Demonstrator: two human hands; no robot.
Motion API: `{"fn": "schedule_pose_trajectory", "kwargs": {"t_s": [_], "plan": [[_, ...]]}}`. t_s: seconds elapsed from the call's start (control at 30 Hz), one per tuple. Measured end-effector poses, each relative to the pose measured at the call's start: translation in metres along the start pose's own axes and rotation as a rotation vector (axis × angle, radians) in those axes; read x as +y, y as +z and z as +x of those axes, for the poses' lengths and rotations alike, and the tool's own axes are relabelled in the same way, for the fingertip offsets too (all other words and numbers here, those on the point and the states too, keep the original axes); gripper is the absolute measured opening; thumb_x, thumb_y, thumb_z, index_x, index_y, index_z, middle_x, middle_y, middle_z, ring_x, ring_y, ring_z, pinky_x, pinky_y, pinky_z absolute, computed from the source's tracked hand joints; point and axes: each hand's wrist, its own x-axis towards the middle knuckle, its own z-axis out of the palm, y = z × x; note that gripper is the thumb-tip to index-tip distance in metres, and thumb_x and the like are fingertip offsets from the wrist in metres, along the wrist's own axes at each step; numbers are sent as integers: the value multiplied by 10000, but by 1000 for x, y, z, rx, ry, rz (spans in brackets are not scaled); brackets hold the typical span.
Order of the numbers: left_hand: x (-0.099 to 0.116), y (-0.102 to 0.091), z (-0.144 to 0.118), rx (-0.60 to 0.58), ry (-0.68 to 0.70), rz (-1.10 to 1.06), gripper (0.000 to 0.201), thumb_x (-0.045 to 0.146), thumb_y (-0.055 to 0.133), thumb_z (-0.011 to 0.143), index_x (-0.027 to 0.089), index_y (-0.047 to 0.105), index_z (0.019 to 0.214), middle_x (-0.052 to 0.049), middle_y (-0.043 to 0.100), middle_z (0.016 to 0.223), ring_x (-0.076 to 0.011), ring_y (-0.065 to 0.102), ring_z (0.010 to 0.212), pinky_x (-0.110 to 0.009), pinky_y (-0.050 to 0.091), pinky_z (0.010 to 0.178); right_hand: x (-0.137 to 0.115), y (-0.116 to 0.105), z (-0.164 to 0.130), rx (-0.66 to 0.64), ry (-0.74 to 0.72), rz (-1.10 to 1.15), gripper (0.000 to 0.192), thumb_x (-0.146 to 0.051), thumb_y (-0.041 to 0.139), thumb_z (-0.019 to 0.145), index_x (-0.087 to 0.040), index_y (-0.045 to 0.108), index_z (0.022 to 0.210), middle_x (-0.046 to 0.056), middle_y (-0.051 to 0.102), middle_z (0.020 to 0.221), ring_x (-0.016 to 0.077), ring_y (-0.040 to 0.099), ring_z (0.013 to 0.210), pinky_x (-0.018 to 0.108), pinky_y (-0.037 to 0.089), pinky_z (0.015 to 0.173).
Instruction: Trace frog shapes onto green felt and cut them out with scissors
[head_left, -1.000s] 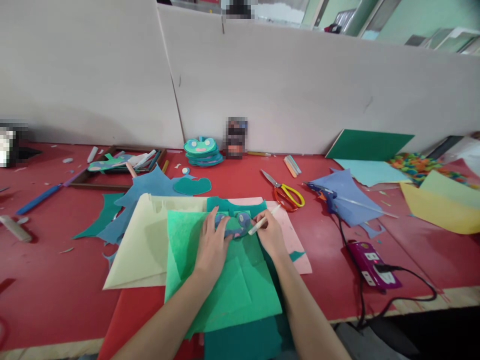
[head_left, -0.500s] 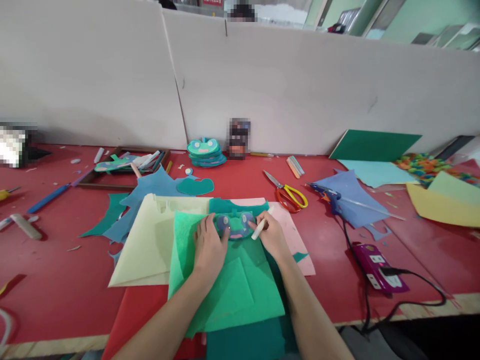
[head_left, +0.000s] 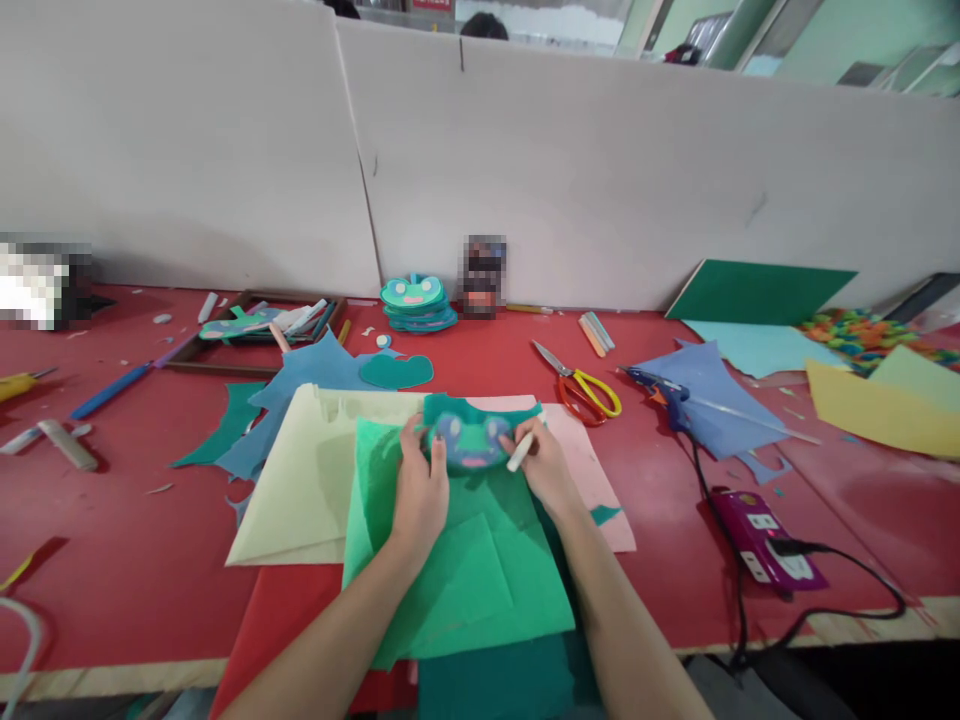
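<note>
At the far edge of the light-green felt sheet (head_left: 457,575) I logged: one frog-like felt face (head_left: 474,445), blurred; my left hand (head_left: 421,490), fingers closed on its left edge; my right hand (head_left: 551,470), fingers pinching one white chalk-like stick (head_left: 520,453), beside its right edge. Beyond, on the red tabletop (head_left: 491,355): scissors (head_left: 572,374).

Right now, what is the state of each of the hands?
Left hand: closed, holding the felt face by its edge.
Right hand: closed, holding a white chalk-like stick.

Soft, even light; the green face (head_left: 471,445) blurs at the left grip (head_left: 420,490), faint shadow beneath; pixelated patches (head_left: 484,277) beyond and far left.
</note>
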Motion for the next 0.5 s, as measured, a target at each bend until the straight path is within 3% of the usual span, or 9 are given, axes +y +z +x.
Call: {"fn": "schedule_pose_trajectory", "kwargs": {"t_s": [0.1, 0.23, 0.5], "plan": [[-1, -1, 3, -24, 35, 60, 461, 227, 458, 840, 203, 341, 1285, -117, 535, 1160, -225, 534, 1072, -418, 421, 923, -5, 6, -4, -97, -15, -127, 214, -345, 562, 755, -227, 398, 684, -53, 412, 585, 132, 418, 519, 253, 362, 519], [0, -2, 5, -43, 100, 180, 416, 91, 464, 775, 193, 468, 1178, -109, 510, 1166, -229, 500, 1120, -432, 382, 979, -3, 7, -6, 0, -47, -282, 206, -342, 566, 752, -234, 397, 702, -24, 476, 647, 175, 494, 610, 279, 380, 584], [-1, -3, 10, -81, 189, 148, 455, 55, 471, 754, 234, 496, 1172, -68, 521, 1170, -197, 486, 1136, -396, 374, 1004, 1, 1, -7, 34, -72, -313, 171, -325, 527, 774, -234, 398, 708, -11, 483, 649, 182, 499, 621, 289, 392, 598]]}}
